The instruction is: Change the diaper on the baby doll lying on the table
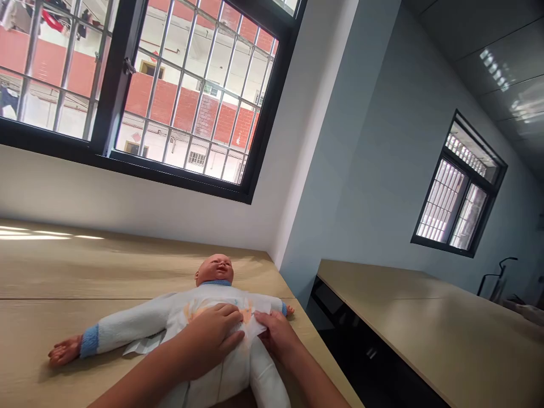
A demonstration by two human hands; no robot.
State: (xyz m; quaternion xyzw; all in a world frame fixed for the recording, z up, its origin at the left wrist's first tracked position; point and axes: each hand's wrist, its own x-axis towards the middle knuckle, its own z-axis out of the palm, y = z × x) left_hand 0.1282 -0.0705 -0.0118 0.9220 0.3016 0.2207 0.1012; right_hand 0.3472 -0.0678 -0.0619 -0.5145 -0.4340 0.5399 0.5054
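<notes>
A baby doll (pixel 215 271) in a white suit with blue cuffs lies on its back on a pale wooden table (pixel 106 266), arms spread. A white diaper with an orange print (pixel 255 334) wraps its middle. My left hand (pixel 210 334) lies flat on the diaper's front, fingers together, pressing down. My right hand (pixel 276 334) sits at the doll's far side, with its fingers on the diaper's white side flap. The doll's legs are partly hidden behind my forearms.
A white sheet (pixel 142 343) pokes out beside the doll's arm. The table's right edge (pixel 310 340) runs close to my right hand. Past it stand black cabinets (pixel 340 328) under a second wooden counter (pixel 403 306). Barred windows fill the walls.
</notes>
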